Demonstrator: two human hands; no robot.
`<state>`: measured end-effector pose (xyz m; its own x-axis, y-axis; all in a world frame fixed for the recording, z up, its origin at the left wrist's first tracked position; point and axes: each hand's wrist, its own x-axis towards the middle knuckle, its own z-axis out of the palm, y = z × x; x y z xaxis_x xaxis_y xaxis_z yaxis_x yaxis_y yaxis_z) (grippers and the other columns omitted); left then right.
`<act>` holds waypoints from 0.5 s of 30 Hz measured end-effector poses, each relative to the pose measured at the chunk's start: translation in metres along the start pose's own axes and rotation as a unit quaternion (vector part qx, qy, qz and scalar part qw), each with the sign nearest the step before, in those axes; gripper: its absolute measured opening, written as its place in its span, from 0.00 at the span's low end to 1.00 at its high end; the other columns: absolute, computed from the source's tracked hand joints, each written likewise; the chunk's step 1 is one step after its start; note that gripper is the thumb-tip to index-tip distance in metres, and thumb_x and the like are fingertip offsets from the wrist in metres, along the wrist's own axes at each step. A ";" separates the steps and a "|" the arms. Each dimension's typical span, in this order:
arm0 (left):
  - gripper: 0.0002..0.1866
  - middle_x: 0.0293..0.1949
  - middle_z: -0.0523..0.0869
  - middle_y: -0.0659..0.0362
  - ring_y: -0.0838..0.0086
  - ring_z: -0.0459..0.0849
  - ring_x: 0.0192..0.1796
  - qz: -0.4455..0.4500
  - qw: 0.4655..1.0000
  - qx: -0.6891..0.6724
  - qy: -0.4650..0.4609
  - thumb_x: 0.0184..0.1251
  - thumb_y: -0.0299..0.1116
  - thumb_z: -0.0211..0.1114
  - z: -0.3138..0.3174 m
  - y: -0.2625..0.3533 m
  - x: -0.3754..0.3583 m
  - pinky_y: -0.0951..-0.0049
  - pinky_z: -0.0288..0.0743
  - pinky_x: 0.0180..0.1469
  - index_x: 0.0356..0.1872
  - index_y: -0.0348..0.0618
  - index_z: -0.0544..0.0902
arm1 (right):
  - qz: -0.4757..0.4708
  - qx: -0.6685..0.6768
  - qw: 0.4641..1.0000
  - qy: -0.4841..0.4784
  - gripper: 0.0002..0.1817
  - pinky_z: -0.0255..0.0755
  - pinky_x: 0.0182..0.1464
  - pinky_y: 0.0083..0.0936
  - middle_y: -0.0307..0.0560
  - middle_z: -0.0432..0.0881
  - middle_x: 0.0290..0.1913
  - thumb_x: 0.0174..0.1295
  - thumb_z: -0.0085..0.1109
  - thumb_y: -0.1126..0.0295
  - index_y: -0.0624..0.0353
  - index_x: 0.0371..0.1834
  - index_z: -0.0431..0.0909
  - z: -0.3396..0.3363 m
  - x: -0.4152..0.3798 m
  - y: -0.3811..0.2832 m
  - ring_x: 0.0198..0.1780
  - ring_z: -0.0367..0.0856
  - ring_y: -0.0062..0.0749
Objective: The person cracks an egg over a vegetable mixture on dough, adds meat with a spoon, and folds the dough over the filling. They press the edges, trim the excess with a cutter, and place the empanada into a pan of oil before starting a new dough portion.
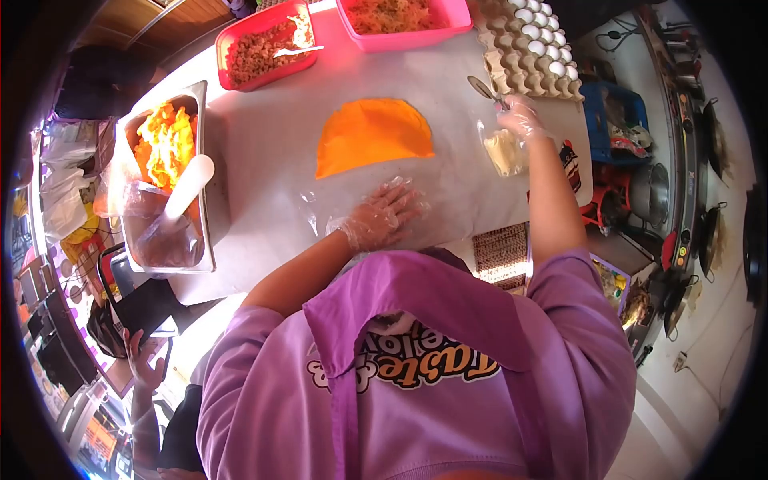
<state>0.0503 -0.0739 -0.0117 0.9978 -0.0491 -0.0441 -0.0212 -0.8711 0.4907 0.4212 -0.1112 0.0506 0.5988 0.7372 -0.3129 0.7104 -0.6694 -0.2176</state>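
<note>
An orange half-round sheet of dough [374,138] lies flat in the middle of the table, its straighter edge towards me. My left hand [376,218], in a clear plastic glove, rests palm down with fingers spread on the clear plastic sheet just below the dough. My right hand [522,118], gloved too, is closed around the handle of what looks like a pizza cutter [480,86], at the right side of the table. Just below that hand sits a pale yellow block [504,152] in clear plastic, perhaps butter.
A metal pan [210,240] at left holds orange dough [166,144] and a white-handled tool [190,188]. Pink tubs of brown filling [260,56] and shredded filling [400,14] stand at the back, beside egg trays [512,64]. Another person's hand [142,364] is at lower left.
</note>
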 end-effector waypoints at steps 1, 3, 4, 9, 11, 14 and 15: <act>0.29 0.72 0.60 0.55 0.55 0.51 0.76 0.001 1.000 0.004 0.016 0.66 0.47 0.57 0.000 0.000 -0.001 0.51 0.49 0.73 0.67 0.54 0.67 | -0.011 0.005 1.000 -0.001 0.17 0.71 0.50 0.38 0.67 0.79 0.42 0.48 0.59 0.70 0.62 0.43 0.80 -0.007 -0.008 -0.004 0.48 0.78 0.56; 0.29 0.72 0.60 0.55 0.55 0.52 0.75 -0.001 1.000 0.010 0.016 0.66 0.47 0.57 -0.003 0.002 -0.001 0.51 0.50 0.73 0.67 0.54 0.67 | -0.041 0.066 0.997 0.000 0.20 0.72 0.48 0.35 0.62 0.80 0.39 0.49 0.58 0.70 0.63 0.47 0.78 -0.020 -0.025 -0.009 0.45 0.79 0.51; 0.29 0.72 0.61 0.54 0.55 0.52 0.75 0.000 1.000 0.017 0.015 0.66 0.47 0.57 -0.005 0.002 -0.001 0.52 0.51 0.72 0.67 0.54 0.67 | -0.071 0.128 0.989 0.002 0.22 0.73 0.46 0.32 0.58 0.81 0.37 0.51 0.57 0.69 0.64 0.51 0.76 -0.023 -0.033 -0.011 0.42 0.80 0.46; 0.28 0.71 0.63 0.54 0.55 0.54 0.75 0.001 1.000 0.021 0.023 0.66 0.47 0.58 -0.004 0.003 0.000 0.52 0.51 0.72 0.67 0.54 0.68 | -0.079 0.595 0.787 -0.141 0.23 0.69 0.36 0.22 0.41 0.77 0.31 0.57 0.56 0.68 0.62 0.57 0.71 0.007 -0.062 -0.012 0.33 0.75 0.25; 0.28 0.71 0.63 0.54 0.56 0.55 0.75 -0.003 1.000 0.020 0.023 0.65 0.47 0.58 -0.003 0.002 -0.001 0.53 0.51 0.72 0.66 0.54 0.68 | 0.020 0.731 0.670 -0.125 0.14 0.65 0.29 0.19 0.36 0.74 0.27 0.64 0.57 0.64 0.58 0.50 0.73 0.018 -0.078 -0.031 0.25 0.71 0.19; 0.29 0.71 0.63 0.54 0.56 0.56 0.74 0.002 0.999 0.026 0.022 0.65 0.47 0.58 -0.002 0.001 -0.001 0.53 0.51 0.72 0.66 0.54 0.68 | 0.034 0.679 0.726 -0.106 0.13 0.68 0.27 0.19 0.41 0.76 0.30 0.68 0.55 0.62 0.59 0.45 0.72 0.040 -0.092 -0.042 0.23 0.72 0.21; 0.29 0.71 0.63 0.53 0.56 0.56 0.74 0.006 0.999 0.023 0.026 0.65 0.47 0.58 0.000 0.000 -0.001 0.53 0.51 0.73 0.66 0.54 0.68 | 0.041 0.673 0.732 -0.099 0.12 0.67 0.24 0.19 0.37 0.73 0.23 0.67 0.56 0.64 0.59 0.46 0.72 0.039 -0.102 -0.058 0.20 0.71 0.20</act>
<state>0.0494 -0.0735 -0.0115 0.9994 -0.0343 0.0075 -0.0340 -0.8919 0.4510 0.3045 -0.1514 0.0587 0.4588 0.7509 -0.4751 -0.4121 -0.2938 -0.8624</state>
